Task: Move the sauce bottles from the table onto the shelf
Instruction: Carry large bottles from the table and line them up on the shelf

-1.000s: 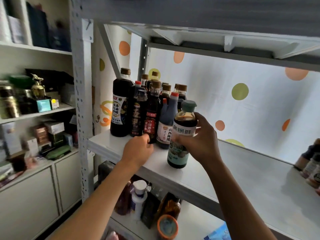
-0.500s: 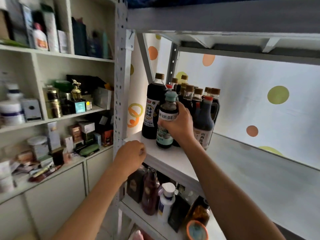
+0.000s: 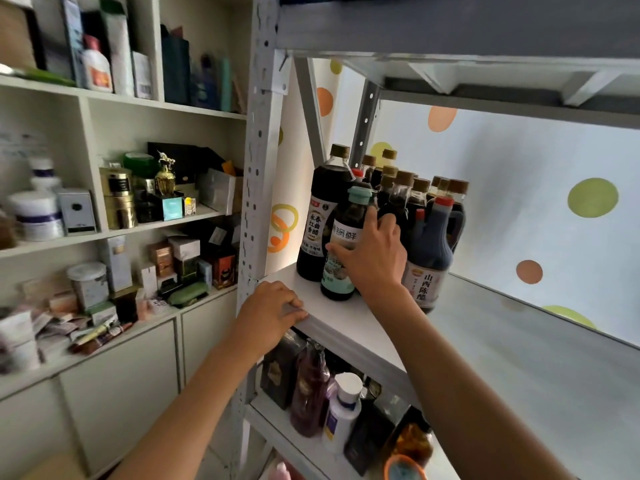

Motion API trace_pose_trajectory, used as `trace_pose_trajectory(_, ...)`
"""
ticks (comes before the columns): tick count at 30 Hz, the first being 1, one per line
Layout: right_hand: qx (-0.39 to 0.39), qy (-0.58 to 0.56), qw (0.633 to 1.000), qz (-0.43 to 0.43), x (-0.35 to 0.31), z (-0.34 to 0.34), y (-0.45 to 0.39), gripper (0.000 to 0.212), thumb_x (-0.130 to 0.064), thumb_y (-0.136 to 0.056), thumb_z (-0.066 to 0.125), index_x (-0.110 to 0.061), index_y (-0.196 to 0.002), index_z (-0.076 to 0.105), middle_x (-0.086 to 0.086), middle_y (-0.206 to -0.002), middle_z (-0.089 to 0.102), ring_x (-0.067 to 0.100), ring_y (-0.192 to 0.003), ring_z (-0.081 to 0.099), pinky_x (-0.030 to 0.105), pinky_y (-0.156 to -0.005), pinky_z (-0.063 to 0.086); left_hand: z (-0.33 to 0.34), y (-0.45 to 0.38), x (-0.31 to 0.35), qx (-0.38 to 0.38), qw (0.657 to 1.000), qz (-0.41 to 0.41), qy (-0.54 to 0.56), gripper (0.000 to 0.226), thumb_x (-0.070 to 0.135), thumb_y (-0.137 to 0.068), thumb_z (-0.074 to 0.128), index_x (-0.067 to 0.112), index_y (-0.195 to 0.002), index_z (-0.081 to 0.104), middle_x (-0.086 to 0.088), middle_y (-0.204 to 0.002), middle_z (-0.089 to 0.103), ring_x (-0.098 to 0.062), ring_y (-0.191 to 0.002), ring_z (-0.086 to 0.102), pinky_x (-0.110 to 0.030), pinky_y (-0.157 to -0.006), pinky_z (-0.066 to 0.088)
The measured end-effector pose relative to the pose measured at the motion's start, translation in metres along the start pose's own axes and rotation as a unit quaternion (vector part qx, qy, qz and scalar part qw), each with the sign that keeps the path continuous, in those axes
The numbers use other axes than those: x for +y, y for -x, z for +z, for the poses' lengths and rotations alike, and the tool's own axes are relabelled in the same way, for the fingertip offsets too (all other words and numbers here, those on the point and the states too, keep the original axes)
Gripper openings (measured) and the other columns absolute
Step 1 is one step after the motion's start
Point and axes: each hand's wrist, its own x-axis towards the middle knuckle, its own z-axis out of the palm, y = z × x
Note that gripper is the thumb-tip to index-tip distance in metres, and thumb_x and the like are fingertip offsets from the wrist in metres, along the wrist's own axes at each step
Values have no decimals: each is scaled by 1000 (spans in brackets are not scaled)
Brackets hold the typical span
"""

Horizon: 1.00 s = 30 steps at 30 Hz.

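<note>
A dark sauce bottle with a teal cap (image 3: 341, 268) stands upright on the white shelf (image 3: 332, 317), at the front of a group of several dark bottles (image 3: 408, 199). My right hand (image 3: 372, 258) is wrapped around its middle, fingers curled over the label. A tall vinegar bottle (image 3: 317, 216) stands just left of it and a jug with a red cap (image 3: 431, 251) to its right. My left hand (image 3: 270, 315) rests on the shelf's front edge near the metal upright, its fingers bent over the lip.
The shelf's right part (image 3: 519, 358) is bare grey board. A lower shelf holds more bottles (image 3: 341, 414). A perforated metal upright (image 3: 258, 174) stands at the shelf's left corner. To the left, white cabinet shelves (image 3: 114, 230) are crowded with boxes and jars.
My right hand has carried the teal-capped bottle leftward and set it at the front of the group, beside the tall vinegar bottle. My left hand slid from the shelf top to its front edge.
</note>
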Motion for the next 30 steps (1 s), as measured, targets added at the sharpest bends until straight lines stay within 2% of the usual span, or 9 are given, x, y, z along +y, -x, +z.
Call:
trace_pose_trajectory(4, -17, -40, 999, 3, 0, 1, 0, 102, -52, -84, 72, -13, -156, 13, 11, -139, 45, 30, -122, 53, 42, -92, 50, 1, 3, 2, 1, 1000, 1, -3, 13, 36, -85, 71, 26, -93, 71, 13, -96, 57, -8, -100, 45, -30, -86, 41)
trace_pose_trajectory(9, -35, -53, 998, 6, 2, 3, 9, 102, -51, -87, 69, -13, -157, 5, 12, -142, 42, 31, -124, 52, 44, -90, 51, -2, 7, 12, -37, 998, 4, -58, 20, 37, -89, 64, 27, -106, 66, 11, -106, 54, -9, -107, 41, -27, -91, 39)
trace_pose_trajectory(11, -44, -60, 997, 12, 4, 1, 15, 101, -48, -88, 70, -11, -156, 6, 13, -146, 41, 32, -129, 49, 44, -93, 50, -5, 9, 17, -42, 999, -9, -27, 19, 33, -89, 64, 30, -108, 66, 15, -108, 57, -7, -109, 46, -26, -95, 40)
trace_pose_trajectory(15, -39, -98, 994, 3, 12, -7, 37, 92, -39, -90, 70, -14, -155, 9, 10, -147, 38, 29, -131, 48, 42, -95, 49, -14, 15, 35, 38, 997, -30, 59, 31, 25, -90, 64, 31, -120, 62, 12, -122, 56, -3, -114, 47, -21, -96, 34)
trace_pose_trajectory(20, 0, -144, 986, -80, 20, -15, 69, 74, -26, -88, 67, -19, -149, 27, 3, -138, 44, 21, -123, 48, 31, -85, 47, -17, 25, 58, 57, 998, -7, 39, 50, 27, -93, 60, 36, -139, 43, 8, -139, 43, 0, -122, 35, -24, -102, 30)
trace_pose_trajectory(24, 23, -186, 968, -166, 17, -14, 90, 54, -18, -86, 68, -12, -136, 49, 4, -132, 49, 22, -121, 47, 36, -90, 53, -18, 45, 71, 53, 998, 14, -8, 45, 24, -94, 59, 32, -136, 47, 8, -140, 46, -3, -129, 36, -25, -107, 31)
trace_pose_trajectory(30, -18, -239, 945, -220, -8, 18, 113, 44, -14, -85, 70, -10, -127, 58, 5, -128, 53, 21, -118, 51, 25, -88, 47, -31, 98, 64, 55, 994, -72, -66, 47, 27, -93, 60, 31, -137, 46, 9, -141, 46, -10, -130, 41, -21, -103, 28)
